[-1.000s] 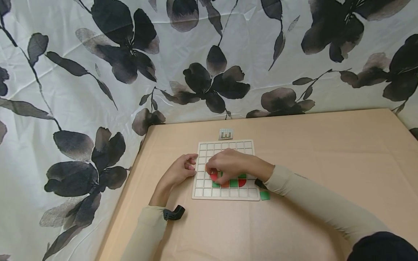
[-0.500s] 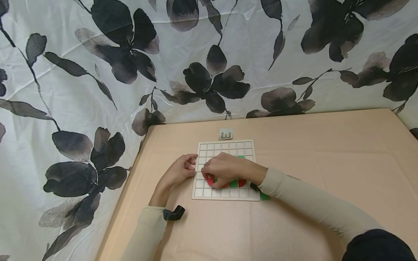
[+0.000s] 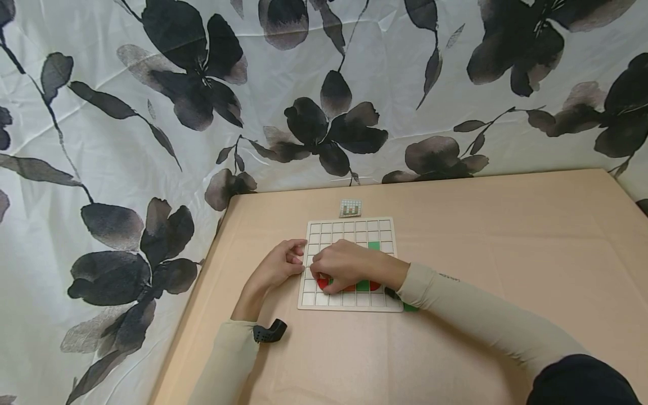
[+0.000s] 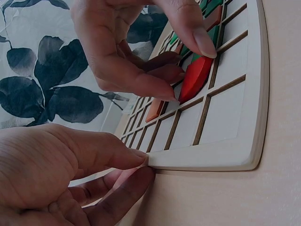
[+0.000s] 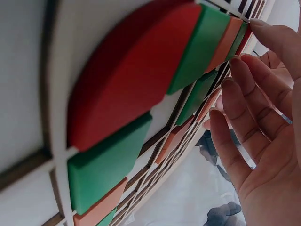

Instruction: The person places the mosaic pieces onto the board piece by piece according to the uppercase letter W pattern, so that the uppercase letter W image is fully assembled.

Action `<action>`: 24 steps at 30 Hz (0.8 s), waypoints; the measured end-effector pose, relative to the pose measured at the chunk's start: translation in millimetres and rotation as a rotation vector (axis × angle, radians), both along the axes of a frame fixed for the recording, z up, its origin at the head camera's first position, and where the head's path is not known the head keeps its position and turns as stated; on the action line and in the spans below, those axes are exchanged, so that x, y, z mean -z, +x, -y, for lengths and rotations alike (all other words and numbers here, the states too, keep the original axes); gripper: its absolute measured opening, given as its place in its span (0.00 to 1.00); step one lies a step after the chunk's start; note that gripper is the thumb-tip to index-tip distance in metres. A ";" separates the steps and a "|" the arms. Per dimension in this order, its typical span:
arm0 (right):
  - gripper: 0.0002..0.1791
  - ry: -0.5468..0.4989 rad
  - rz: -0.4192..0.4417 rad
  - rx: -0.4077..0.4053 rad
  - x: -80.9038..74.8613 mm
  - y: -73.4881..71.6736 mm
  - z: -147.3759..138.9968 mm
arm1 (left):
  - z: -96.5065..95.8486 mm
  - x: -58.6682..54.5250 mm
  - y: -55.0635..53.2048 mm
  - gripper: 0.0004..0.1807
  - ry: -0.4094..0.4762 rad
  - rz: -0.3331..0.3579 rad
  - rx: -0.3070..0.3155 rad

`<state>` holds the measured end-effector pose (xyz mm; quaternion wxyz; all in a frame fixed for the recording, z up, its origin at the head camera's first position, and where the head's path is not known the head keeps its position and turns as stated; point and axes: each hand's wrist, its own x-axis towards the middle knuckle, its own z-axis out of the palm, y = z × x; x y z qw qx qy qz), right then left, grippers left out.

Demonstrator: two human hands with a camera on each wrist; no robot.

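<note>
A white grid board (image 3: 349,302) lies on the table. My left hand (image 3: 275,264) holds its left edge, with thumb and fingertip at the rim in the left wrist view. My right hand (image 3: 344,263) reaches over the board's lower part and pinches a red quarter-round tile (image 4: 195,80) at the left end of a row. Behind that tile lie green and orange tiles, partly hidden by the hand. At the row's other end sits a second red rounded tile (image 5: 131,70), beside a green tile (image 5: 200,47). One orange tile (image 4: 153,109) lies nearer the left edge.
A small pattern card (image 3: 350,208) lies beyond the board's far edge. One loose green tile (image 3: 410,307) is off its lower right corner, partly under the right wrist. A flower-print curtain (image 3: 324,67) hangs behind the wooden table (image 3: 506,242).
My right hand has moved left and slightly toward me, bringing the red quarter-round tile down to the row's left end. A green tile farther up the board is uncovered. The left hand stays put.
</note>
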<state>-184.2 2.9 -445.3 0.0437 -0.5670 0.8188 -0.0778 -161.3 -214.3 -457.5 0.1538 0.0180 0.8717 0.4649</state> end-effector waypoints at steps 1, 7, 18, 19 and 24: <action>0.08 0.001 -0.001 -0.001 -0.2 0.2 0.0 | -0.1 -0.1 0.0 0.36 0.000 0.001 -0.001; 0.07 0.000 -0.010 -0.010 -0.2 -0.1 -0.1 | -0.4 -1.9 0.2 0.36 -0.010 0.004 -0.003; 0.07 0.016 -0.005 -0.008 0.4 -2.2 -1.1 | -0.1 -2.2 0.5 0.37 -0.006 0.007 -0.004; 0.07 0.017 -0.007 -0.008 0.2 -2.3 -1.2 | -0.1 -2.2 0.6 0.37 -0.005 0.006 -0.004; 0.08 0.013 -0.011 -0.003 -1.6 -2.3 -3.0 | 0.0 -2.5 1.1 0.36 0.004 0.001 0.001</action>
